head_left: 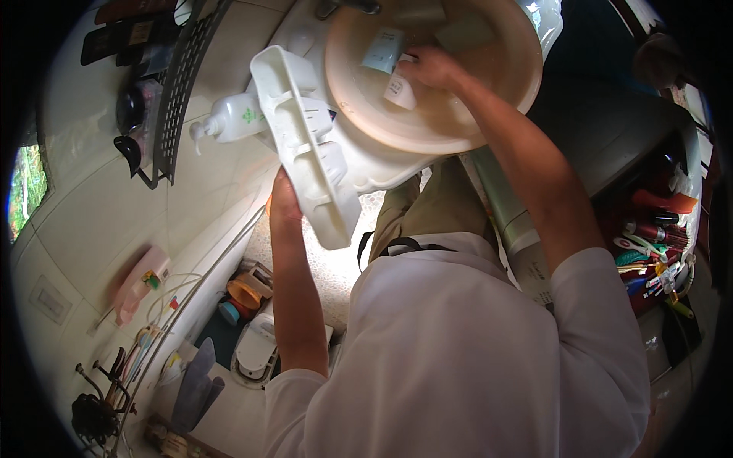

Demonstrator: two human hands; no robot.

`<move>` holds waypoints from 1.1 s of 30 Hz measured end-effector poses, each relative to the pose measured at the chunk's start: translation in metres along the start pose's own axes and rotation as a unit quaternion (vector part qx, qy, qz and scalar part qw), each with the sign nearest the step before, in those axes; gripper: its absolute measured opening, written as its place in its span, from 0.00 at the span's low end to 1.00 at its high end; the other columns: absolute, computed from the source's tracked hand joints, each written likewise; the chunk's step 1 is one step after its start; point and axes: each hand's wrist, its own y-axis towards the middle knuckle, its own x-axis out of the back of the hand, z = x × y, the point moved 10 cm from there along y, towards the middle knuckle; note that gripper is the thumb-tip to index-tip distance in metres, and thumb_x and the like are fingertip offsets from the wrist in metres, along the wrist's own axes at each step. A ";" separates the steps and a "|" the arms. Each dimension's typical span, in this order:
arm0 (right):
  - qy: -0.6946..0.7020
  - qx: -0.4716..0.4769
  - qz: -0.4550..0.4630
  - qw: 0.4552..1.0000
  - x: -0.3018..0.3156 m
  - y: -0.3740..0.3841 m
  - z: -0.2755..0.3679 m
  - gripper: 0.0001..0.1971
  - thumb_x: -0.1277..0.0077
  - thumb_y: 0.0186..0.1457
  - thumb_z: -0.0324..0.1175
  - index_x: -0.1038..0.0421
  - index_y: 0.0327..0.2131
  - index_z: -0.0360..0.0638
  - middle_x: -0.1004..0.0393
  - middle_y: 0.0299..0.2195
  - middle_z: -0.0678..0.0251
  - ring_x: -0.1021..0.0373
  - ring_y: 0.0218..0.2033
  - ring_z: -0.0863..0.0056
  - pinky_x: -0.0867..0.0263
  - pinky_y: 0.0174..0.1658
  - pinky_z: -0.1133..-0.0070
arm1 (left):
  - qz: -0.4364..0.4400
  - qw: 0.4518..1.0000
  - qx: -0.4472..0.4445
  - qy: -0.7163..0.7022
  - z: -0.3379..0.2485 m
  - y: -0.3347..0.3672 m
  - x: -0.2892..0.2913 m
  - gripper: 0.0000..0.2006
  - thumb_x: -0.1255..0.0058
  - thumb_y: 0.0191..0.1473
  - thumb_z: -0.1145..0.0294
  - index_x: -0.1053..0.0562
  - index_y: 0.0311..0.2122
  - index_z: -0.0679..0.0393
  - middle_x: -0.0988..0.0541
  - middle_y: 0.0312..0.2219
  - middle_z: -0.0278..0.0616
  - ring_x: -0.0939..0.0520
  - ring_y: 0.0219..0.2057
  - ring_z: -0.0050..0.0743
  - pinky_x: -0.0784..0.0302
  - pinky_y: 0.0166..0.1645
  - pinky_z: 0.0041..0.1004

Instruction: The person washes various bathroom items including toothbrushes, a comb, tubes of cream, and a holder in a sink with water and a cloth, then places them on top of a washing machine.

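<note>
My left hand (284,200) grips the lower edge of a long white plastic divided tray (305,141), held tilted beside the sink. My right hand (429,66) reaches into a large beige plastic basin (489,107) and holds a small white item (400,91) there. A pale blue container (382,50) and a pale sponge-like block (464,34) also lie inside the basin. The basin rests on a white sink (382,164).
A white pump bottle (233,118) stands left of the sink under a black wire rack (179,84) with bottles. Tiled wall on the left, floor clutter below, a shelf of brushes and tools (653,252) at right.
</note>
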 end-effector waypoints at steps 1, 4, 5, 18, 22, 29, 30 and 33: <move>0.011 -0.006 -0.001 1.000 -0.002 0.000 -0.002 0.24 0.50 0.50 0.49 0.28 0.44 0.40 0.25 0.39 0.54 0.28 0.39 0.63 0.34 0.45 0.72 | 0.029 0.999 0.014 -0.040 0.005 -0.004 -0.014 0.25 0.53 0.56 0.64 0.40 0.56 0.62 0.27 0.45 0.49 0.23 0.44 0.39 0.23 0.46 0.37; 0.003 0.006 -0.015 1.000 0.000 0.002 -0.002 0.22 0.49 0.48 0.48 0.27 0.43 0.43 0.25 0.39 0.54 0.28 0.40 0.61 0.34 0.46 0.71 | 0.048 0.996 0.002 -0.074 0.020 -0.006 -0.035 0.25 0.53 0.56 0.63 0.41 0.57 0.62 0.27 0.46 0.50 0.23 0.44 0.39 0.23 0.46 0.36; 0.006 0.006 -0.016 1.000 0.000 0.002 -0.003 0.22 0.49 0.48 0.48 0.27 0.43 0.43 0.25 0.39 0.54 0.28 0.40 0.61 0.34 0.46 0.71 | 0.049 0.996 -0.003 -0.074 0.022 -0.007 -0.038 0.25 0.54 0.56 0.63 0.41 0.57 0.62 0.27 0.46 0.50 0.23 0.44 0.39 0.23 0.46 0.36; 0.001 0.028 -0.018 0.999 0.000 0.002 0.004 0.21 0.48 0.47 0.47 0.27 0.41 0.41 0.24 0.37 0.54 0.28 0.38 0.60 0.33 0.44 0.70 | 0.046 0.995 -0.049 -0.070 0.025 0.000 -0.050 0.26 0.56 0.57 0.61 0.42 0.57 0.64 0.28 0.46 0.51 0.23 0.45 0.39 0.23 0.46 0.35; -0.005 0.032 -0.017 0.999 -0.002 0.003 0.005 0.21 0.48 0.47 0.47 0.26 0.40 0.41 0.24 0.36 0.54 0.27 0.38 0.59 0.33 0.43 0.70 | 0.038 0.995 -0.069 -0.067 0.019 -0.003 -0.049 0.27 0.56 0.58 0.61 0.43 0.58 0.65 0.29 0.47 0.51 0.23 0.45 0.39 0.22 0.46 0.34; -0.022 0.035 -0.035 0.999 0.002 0.002 0.005 0.20 0.50 0.49 0.47 0.26 0.38 0.40 0.24 0.35 0.54 0.27 0.36 0.59 0.33 0.43 0.70 | -0.006 0.993 -0.116 -0.029 0.009 -0.020 -0.047 0.27 0.57 0.58 0.60 0.44 0.58 0.66 0.29 0.47 0.51 0.23 0.45 0.39 0.22 0.46 0.33; -0.016 0.030 -0.026 0.999 0.000 0.003 0.004 0.20 0.51 0.50 0.47 0.26 0.38 0.39 0.24 0.35 0.53 0.28 0.36 0.58 0.33 0.43 0.69 | -0.013 0.992 -0.125 -0.020 0.005 -0.023 -0.045 0.28 0.57 0.58 0.60 0.44 0.58 0.66 0.29 0.47 0.51 0.23 0.45 0.39 0.22 0.46 0.33; 0.002 0.024 -0.026 0.999 0.000 0.000 0.002 0.20 0.54 0.52 0.46 0.26 0.37 0.39 0.24 0.34 0.52 0.28 0.36 0.57 0.34 0.43 0.69 | -0.030 0.990 -0.138 0.002 -0.003 -0.026 -0.044 0.28 0.58 0.59 0.59 0.45 0.58 0.67 0.30 0.48 0.52 0.23 0.45 0.39 0.22 0.45 0.33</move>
